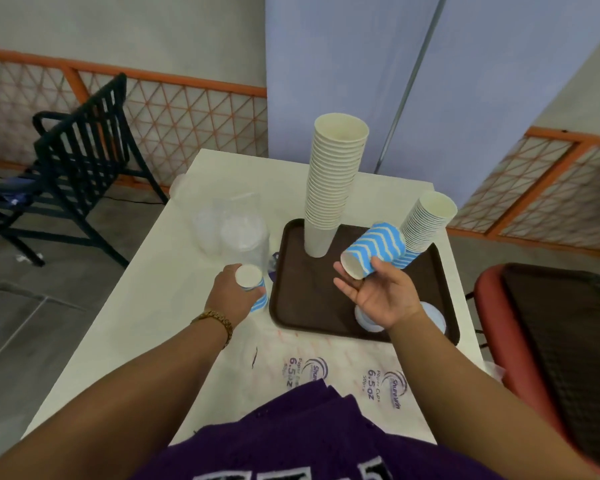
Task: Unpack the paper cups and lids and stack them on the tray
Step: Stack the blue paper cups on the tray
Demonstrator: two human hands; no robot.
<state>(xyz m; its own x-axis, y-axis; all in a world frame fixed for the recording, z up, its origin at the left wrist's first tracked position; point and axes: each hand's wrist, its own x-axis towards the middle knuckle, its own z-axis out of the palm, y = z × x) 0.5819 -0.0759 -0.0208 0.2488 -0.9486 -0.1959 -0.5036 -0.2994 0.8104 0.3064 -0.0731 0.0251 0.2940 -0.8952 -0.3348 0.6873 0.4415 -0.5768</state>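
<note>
A brown tray (309, 306) lies on the white table. On it stands a tall stack of plain cream cups (333, 188) and, at its far right, a shorter stack of blue-and-white striped cups (425, 226). My right hand (378, 292) hovers palm-up over the tray and holds one striped cup (373, 249) on its side. My left hand (231, 296) grips a small stack of striped cups (253, 285) just left of the tray. White lids (433, 315) lie at the tray's near right, partly hidden by my right wrist. Clear bagged lids (232, 230) sit left of the tray.
Printed cup wrapping (343, 372) lies flat near the table's front edge. A red chair with another brown tray (561, 341) stands at the right. A black chair (77, 161) stands at the far left, and an orange lattice fence (187, 116) runs behind.
</note>
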